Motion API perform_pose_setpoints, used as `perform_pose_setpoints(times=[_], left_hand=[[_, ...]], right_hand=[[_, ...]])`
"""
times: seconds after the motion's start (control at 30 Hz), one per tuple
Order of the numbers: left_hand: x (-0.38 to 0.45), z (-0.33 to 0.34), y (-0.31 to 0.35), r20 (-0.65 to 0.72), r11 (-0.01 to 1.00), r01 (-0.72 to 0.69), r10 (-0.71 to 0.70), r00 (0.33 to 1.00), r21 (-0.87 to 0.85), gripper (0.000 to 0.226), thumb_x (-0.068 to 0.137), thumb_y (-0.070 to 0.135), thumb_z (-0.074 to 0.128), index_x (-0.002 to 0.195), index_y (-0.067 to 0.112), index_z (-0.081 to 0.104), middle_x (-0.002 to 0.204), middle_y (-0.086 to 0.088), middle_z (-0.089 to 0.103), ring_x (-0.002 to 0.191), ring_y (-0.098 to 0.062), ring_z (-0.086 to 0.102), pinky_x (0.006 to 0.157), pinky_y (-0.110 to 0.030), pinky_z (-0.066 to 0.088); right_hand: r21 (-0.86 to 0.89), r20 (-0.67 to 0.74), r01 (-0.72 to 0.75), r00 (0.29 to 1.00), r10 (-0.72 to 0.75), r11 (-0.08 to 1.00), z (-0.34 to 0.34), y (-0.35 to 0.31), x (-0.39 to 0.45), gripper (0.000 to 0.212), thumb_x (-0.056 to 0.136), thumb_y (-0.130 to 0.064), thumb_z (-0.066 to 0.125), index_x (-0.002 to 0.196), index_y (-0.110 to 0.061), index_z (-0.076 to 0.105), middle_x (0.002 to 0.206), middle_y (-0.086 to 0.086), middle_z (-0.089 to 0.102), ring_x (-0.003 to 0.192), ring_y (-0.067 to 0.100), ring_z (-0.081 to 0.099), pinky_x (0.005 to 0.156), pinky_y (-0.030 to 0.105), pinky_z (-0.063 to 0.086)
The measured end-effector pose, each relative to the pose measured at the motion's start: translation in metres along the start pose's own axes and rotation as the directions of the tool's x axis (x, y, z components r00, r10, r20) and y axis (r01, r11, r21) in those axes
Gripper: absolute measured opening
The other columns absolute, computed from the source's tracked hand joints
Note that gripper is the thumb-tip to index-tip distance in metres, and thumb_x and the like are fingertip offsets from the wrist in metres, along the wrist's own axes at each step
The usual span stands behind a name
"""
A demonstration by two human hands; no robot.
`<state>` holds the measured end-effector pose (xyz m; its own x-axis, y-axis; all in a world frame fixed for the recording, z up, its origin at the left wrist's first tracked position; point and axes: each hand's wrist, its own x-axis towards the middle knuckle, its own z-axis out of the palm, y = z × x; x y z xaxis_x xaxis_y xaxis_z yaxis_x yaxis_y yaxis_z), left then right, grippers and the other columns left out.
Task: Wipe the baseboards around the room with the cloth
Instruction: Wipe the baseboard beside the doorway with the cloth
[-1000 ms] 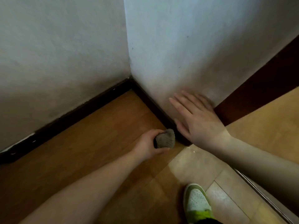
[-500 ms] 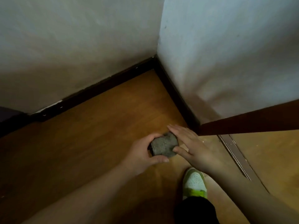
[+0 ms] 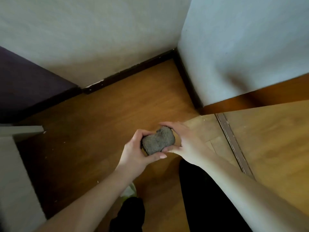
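Both hands meeting over the brown wood-plank floor (image 3: 103,131), well short of the room's corner. Left hand (image 3: 135,150) curled round the near-left side of a crumpled grey, rough-textured cloth (image 3: 158,142), thumb laid along its lower edge, fingers wrapped over the top-left. Right hand (image 3: 187,142) cupping the same wad from the right, fingertips hooked over its upper edge and thumb tucked beneath its lower right side. Cloth bunched into a lumpy ball, held in the air between the two palms, clear of the floor and well apart from any trim.

Dark brown, nearly black baseboard strip (image 3: 133,68) running along the foot of the pale plaster wall (image 3: 92,30), turning at the far corner and continuing down the foot of the right-hand light wall (image 3: 242,47); white chips showing along its left stretch. Reddish-brown wooden door frame (image 3: 250,99) at the end of that right wall, with a metal threshold rail (image 3: 232,141) crossing the floor toward the near right edge. Dark purple panel (image 3: 25,84) at the far left edge, a grey-white block (image 3: 15,164) below it along the left side. Black trouser legs (image 3: 200,198) near the bottom edge, with part of a white and green shoe (image 3: 129,190) peeking beneath the left forearm.
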<state>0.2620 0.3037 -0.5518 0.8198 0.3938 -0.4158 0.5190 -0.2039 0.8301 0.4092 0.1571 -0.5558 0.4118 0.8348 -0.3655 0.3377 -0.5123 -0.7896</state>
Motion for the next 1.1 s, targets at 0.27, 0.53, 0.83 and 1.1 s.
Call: perform_pose_setpoints(times=[0.27, 0.53, 0.83, 1.1], left_hand=[[-0.132, -0.101, 0.088, -0.114, 0.999, 0.035, -0.036, 0.993, -0.005, 0.062, 0.050, 0.069, 0.083, 0.099, 0.049, 0.051, 0.104, 0.032, 0.060, 0.094, 0.008, 0.060, 0.071, -0.007, 0.048], [-0.269, -0.169, 0.164, -0.086, 0.992, 0.042, -0.053, 0.995, -0.119, 0.050, 0.063, 0.055, 0.083, 0.103, 0.045, 0.055, 0.105, 0.028, 0.062, 0.099, 0.004, 0.061, 0.078, -0.011, 0.051], [-0.411, -0.236, 0.202, -0.129, 0.997, -0.009, -0.001, 0.992, -0.081, 0.044, 0.074, 0.044, 0.081, 0.107, 0.051, 0.052, 0.106, 0.031, 0.061, 0.103, 0.007, 0.059, 0.078, -0.006, 0.047], [-0.483, -0.226, 0.250, -0.212, 0.993, -0.119, 0.114, 0.971, -0.010, 0.053, 0.067, 0.079, 0.065, 0.111, 0.055, 0.049, 0.109, 0.032, 0.059, 0.106, 0.007, 0.058, 0.079, -0.006, 0.047]], right_hand=[[0.100, 0.079, 0.013, 0.997, -0.021, 0.995, -0.009, -0.162, -0.058, 0.055, 0.073, -0.035, 0.086, 0.120, -0.032, 0.058, 0.116, -0.023, 0.058, 0.113, -0.002, 0.053, 0.097, 0.025, 0.046], [0.136, 0.141, 0.011, 0.990, -0.030, 0.991, -0.015, -0.308, -0.150, 0.050, 0.068, -0.055, 0.076, 0.105, -0.044, 0.044, 0.117, -0.039, 0.055, 0.111, -0.020, 0.052, 0.083, 0.002, 0.044], [0.373, 0.051, 0.023, 0.998, -0.046, 0.927, 0.037, -0.420, -0.245, 0.050, 0.071, -0.041, 0.087, 0.100, -0.054, 0.049, 0.102, -0.024, 0.063, 0.093, -0.001, 0.064, 0.074, 0.014, 0.049], [0.389, 0.000, 0.130, 0.990, -0.142, 0.912, 0.024, -0.461, -0.315, 0.051, 0.073, -0.039, 0.086, 0.107, -0.047, 0.049, 0.109, -0.023, 0.066, 0.099, 0.002, 0.067, 0.075, 0.018, 0.054]])
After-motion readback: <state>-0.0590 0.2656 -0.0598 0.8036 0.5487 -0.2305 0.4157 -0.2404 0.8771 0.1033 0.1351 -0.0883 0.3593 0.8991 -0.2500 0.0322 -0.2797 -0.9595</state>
